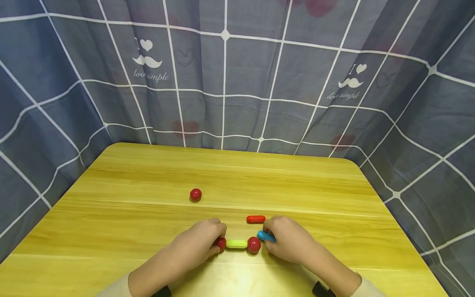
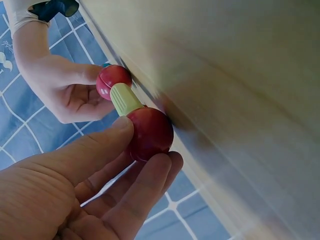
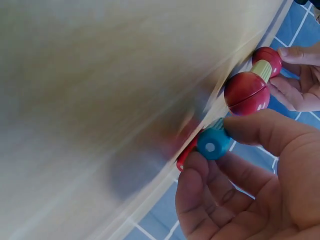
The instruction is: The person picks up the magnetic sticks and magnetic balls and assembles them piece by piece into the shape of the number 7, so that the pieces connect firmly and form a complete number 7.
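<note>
Two red balls are joined by a ribbed yellow-green rod (image 1: 236, 244), which lies sideways low on the table. My left hand (image 1: 202, 241) pinches the left red ball (image 2: 151, 134) between thumb and fingers. The other red ball (image 1: 254, 245) sits at the rod's right end. Just right of it, my right hand (image 1: 289, 239) pinches a short blue rod (image 3: 214, 142), whose white-dotted round end shows in the right wrist view. The blue rod is tilted and its near end is close to the right ball; whether they touch I cannot tell.
A ribbed red rod (image 1: 256, 219) lies on the wooden table (image 1: 148, 173) just beyond the blue one. Farther back and to the left rests a single red ball (image 1: 196, 194). A grey-blue checked curtain (image 1: 245, 66) surrounds the table's back and sides.
</note>
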Demonstrator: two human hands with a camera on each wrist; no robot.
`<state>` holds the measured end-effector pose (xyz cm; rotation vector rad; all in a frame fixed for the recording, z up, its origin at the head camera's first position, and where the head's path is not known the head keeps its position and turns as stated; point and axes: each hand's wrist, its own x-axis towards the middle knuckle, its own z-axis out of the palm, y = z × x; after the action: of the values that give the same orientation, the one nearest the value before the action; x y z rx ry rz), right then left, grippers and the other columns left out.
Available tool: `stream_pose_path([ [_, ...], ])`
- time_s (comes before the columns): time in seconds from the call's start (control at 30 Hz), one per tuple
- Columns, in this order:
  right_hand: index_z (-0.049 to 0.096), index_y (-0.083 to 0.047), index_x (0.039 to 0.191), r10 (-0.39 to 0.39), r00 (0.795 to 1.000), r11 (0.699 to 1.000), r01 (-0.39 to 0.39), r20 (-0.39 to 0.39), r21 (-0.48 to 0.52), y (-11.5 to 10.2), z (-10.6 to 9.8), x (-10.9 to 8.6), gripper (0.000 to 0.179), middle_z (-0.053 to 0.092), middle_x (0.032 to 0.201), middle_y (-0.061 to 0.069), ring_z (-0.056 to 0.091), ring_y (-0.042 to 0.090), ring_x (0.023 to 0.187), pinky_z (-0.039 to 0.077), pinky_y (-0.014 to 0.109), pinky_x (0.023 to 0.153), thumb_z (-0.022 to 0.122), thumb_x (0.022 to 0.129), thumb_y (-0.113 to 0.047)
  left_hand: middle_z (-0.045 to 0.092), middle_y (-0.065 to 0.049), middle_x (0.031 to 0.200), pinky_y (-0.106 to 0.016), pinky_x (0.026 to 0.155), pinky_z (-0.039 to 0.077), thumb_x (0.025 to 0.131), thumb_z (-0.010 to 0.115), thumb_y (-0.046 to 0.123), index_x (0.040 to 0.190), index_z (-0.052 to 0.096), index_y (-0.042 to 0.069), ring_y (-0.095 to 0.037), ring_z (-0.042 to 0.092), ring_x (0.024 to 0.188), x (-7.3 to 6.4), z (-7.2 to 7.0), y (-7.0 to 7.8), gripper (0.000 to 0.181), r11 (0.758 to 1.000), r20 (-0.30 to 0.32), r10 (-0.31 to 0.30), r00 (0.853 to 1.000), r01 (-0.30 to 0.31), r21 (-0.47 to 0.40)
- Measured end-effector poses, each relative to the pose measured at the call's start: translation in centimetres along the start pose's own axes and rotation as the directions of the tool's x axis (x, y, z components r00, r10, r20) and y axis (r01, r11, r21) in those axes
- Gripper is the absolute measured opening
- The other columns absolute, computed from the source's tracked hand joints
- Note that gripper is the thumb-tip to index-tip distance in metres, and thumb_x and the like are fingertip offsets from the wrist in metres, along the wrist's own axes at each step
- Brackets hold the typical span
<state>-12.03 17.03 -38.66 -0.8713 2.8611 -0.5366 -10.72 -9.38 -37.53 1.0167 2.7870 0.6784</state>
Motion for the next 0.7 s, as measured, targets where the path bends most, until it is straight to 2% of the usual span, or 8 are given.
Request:
stream_pose_path([
  [0.27,0.063,-0.016,0.074,0.1,0.994,0.989,-0.103,0.031,0.109,-0.2,-0.1,-0.6,0.009,0.051,0.061,-0.013,0.043,0.003,0.052,0.04,0.021,0.048,0.067,0.081,-0.012,0.049,0.007,0.075,-0.018,0.054,0.043,0.079,0.081,0.005,0.076,0.056,0.013,-0.004,0.045,0.064,0.3,0.0,-0.1,0.026,1.0,-0.004,-0.002,1.0,0.002,0.007],
  [0.5,0.065,-0.014,0.072,0.163,0.982,0.954,-0.181,0.093,0.238,0.0,0.0,-1.3,0.011,0.05,0.052,-0.011,0.039,0.001,0.043,0.035,0.019,0.042,0.066,0.082,-0.013,0.051,0.005,0.075,-0.018,0.055,0.043,0.078,0.081,0.004,0.077,0.058,0.012,-0.005,0.046,0.064,0.6,-0.1,-0.4,0.024,1.0,-0.006,-0.008,1.0,0.008,0.015],
  [0.6,0.066,-0.013,0.071,0.162,0.975,0.915,-0.205,0.149,0.348,0.0,0.0,-1.7,0.014,0.051,0.05,-0.01,0.041,0.002,0.043,0.033,0.018,0.041,0.066,0.085,-0.013,0.051,0.004,0.075,-0.019,0.055,0.044,0.078,0.08,0.003,0.078,0.058,0.011,-0.006,0.047,0.064,0.7,-0.2,-0.4,0.024,1.0,-0.009,-0.008,1.0,0.008,0.016],
  [0.63,0.066,-0.012,0.072,0.161,0.971,0.892,-0.22,0.177,0.396,0.0,0.0,-1.7,0.014,0.052,0.049,-0.008,0.043,0.003,0.043,0.034,0.018,0.041,0.065,0.086,-0.012,0.051,0.004,0.075,-0.019,0.055,0.044,0.078,0.08,0.003,0.078,0.058,0.011,-0.006,0.047,0.064,0.7,-0.2,-0.5,0.023,1.0,-0.011,-0.007,1.0,0.007,0.014],
  [0.7,0.065,-0.008,0.074,0.164,0.958,0.827,-0.264,0.237,0.497,-0.1,0.1,-1.9,0.014,0.056,0.052,-0.003,0.049,0.006,0.045,0.04,0.019,0.043,0.065,0.087,-0.011,0.051,0.004,0.075,-0.019,0.055,0.044,0.078,0.08,0.003,0.077,0.058,0.011,-0.006,0.047,0.064,0.8,-0.2,-0.5,0.024,1.0,-0.014,-0.005,1.0,0.005,0.015],
])
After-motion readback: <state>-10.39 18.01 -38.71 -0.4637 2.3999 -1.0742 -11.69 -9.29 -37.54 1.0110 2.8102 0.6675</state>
